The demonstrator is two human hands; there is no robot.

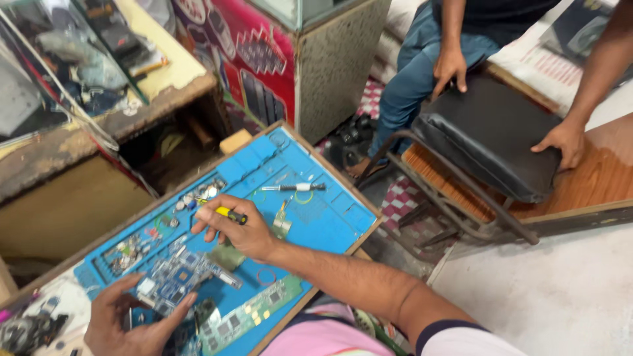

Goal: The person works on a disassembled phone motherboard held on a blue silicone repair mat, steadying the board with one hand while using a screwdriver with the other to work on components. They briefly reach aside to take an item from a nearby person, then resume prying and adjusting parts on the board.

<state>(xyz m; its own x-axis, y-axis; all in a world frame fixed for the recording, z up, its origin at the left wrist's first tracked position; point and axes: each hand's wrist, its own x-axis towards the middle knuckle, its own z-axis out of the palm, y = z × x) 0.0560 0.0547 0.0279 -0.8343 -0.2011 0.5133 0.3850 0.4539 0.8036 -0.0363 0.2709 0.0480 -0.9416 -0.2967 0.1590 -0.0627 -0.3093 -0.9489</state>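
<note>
The right hand [241, 231] is closed around a small screwdriver with a yellow handle [231, 213], its dark tip end pointing right, above the blue work mat [323, 224]; the left hand [128, 323] grips the near-left edge of a blue circuit board [181, 273], fingers curled over it, thumb on top; the board lies on the mat just below and left of the right hand, close to it but not touching. A green circuit board [254, 313] lies near the mat's front edge; a pen-like tool [297, 188] rests further up the mat; small screws and parts [194, 196] fill the tray slots along the left side. Beyond the bench, another person's two hands [450, 68] rest on a black chair seat [491, 135].
</note>
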